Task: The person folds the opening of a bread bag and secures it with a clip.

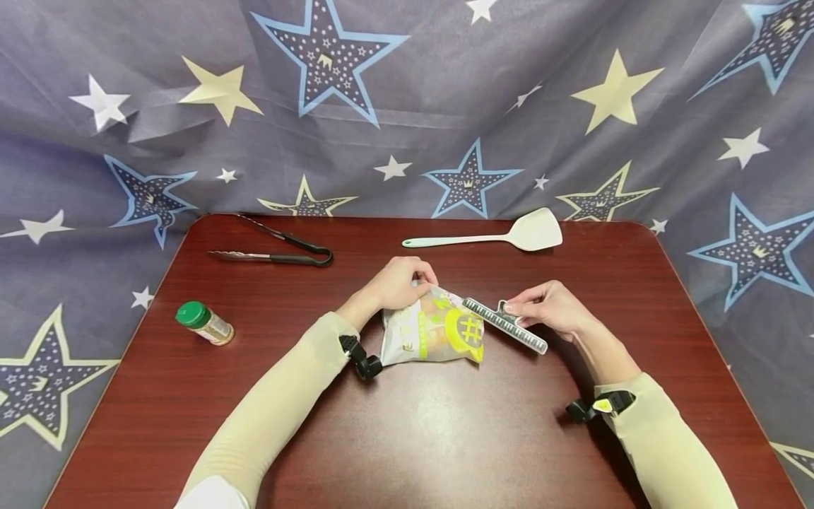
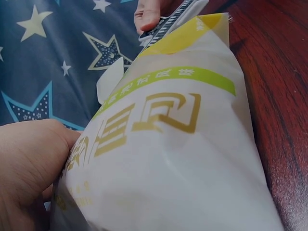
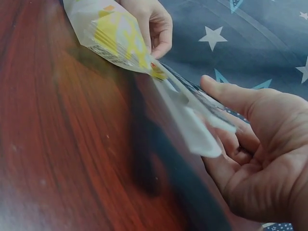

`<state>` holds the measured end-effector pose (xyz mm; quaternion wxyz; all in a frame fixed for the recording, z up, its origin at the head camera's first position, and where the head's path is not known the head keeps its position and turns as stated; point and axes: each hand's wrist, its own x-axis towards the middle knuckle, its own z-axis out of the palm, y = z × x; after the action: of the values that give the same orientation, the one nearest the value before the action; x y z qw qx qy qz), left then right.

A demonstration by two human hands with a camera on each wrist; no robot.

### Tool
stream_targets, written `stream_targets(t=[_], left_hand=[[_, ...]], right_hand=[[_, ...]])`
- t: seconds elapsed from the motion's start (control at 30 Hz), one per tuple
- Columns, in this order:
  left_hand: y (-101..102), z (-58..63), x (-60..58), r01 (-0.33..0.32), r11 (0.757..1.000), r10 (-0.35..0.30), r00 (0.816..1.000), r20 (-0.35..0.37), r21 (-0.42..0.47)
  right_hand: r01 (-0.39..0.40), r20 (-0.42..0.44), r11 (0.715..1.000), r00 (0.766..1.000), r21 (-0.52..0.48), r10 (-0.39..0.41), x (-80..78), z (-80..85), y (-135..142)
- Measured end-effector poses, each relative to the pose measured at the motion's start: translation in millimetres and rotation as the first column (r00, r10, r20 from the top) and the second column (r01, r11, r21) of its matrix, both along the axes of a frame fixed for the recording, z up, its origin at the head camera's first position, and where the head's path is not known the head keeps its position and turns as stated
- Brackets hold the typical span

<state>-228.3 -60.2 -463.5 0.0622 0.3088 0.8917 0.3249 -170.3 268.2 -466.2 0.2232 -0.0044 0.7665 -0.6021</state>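
Observation:
A white and yellow snack bag (image 1: 435, 336) with a green stripe lies on the table. At its upper edge my left hand (image 1: 402, 283) grips the plastic between thumb and fingers; this hand (image 2: 31, 163) fills the lower left of the left wrist view. My right hand (image 1: 553, 307) pinches a long bag clip (image 1: 509, 328) patterned like piano keys, thumb on its black handle. The clip's far end meets the bag's right edge. In the right wrist view, the clip's two bars (image 3: 192, 127) stand apart at the near end. How much of the bag lies between them is unclear.
Black-handled tongs (image 1: 299, 259) lie at the back left, and a white spatula (image 1: 534, 230) at the back right. A green-capped seasoning bottle (image 1: 206, 323) lies on its side at the left. Starry cloth (image 1: 394, 106) hangs behind the dark red table (image 1: 407, 445).

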Motion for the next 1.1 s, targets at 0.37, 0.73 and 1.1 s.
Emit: stream_targets(t=[0.37,0.73,1.1], left_hand=[[1,0.5,0.2,-0.003,1.000,0.003,1.000,0.002,0.000],[2,-0.8,-0.3,-0.007,1.000,0.007,1.000,0.005,-0.006],[1,-4.0,-2.1,-0.008,1.000,0.008,1.000,0.005,-0.007]], right_hand=[[-0.029,-0.010,0.998,1.000,0.058,0.029,-6.8,-0.8,-11],[-0.029,-0.018,0.998,0.999,0.059,0.030,-11.4,-2.2,-18],[-0.034,-0.023,0.998,0.999,0.050,0.035,-16.0,1.6,-23]])
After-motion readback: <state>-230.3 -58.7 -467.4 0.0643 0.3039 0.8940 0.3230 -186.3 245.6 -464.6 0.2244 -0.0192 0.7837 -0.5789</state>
